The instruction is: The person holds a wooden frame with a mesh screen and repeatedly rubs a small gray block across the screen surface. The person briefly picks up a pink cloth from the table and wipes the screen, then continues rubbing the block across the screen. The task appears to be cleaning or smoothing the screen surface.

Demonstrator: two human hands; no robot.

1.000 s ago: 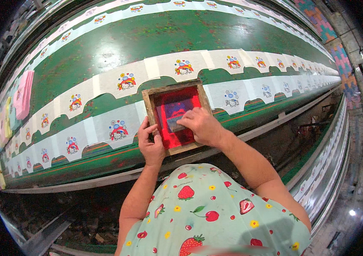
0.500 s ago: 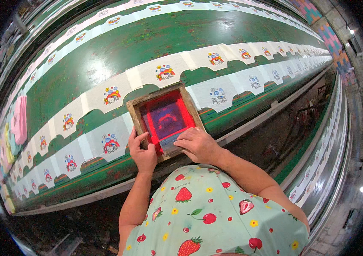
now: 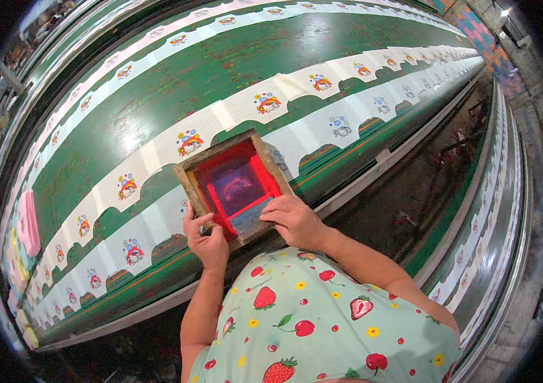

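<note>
A square wooden-framed printing screen (image 3: 191, 184) with red mesh and a dark purple middle is tilted in the picture over a row of pale printed fabric pieces (image 3: 132, 250). My left hand (image 3: 211, 242) grips its left side near the lower corner, thumb toward the inside. My right hand (image 3: 294, 220) is at the near right corner, fingers closed on a grey-blue squeegee (image 3: 250, 212) lying along the screen's lower part, possibly holding the frame too. The screen's underside is hidden.
The long green table (image 3: 86, 159) carries several rows of white pieces with colourful prints (image 3: 193, 142). Pink, yellow and mint folded stacks (image 3: 27, 223) lie at the far left. A dark gap (image 3: 425, 185) and another table with pieces (image 3: 473, 242) are at the right.
My right hand has drawn the squeegee down to the screen's near edge. Screen and both hands now appear further left in the picture; the view has also shifted and turned along the table.
</note>
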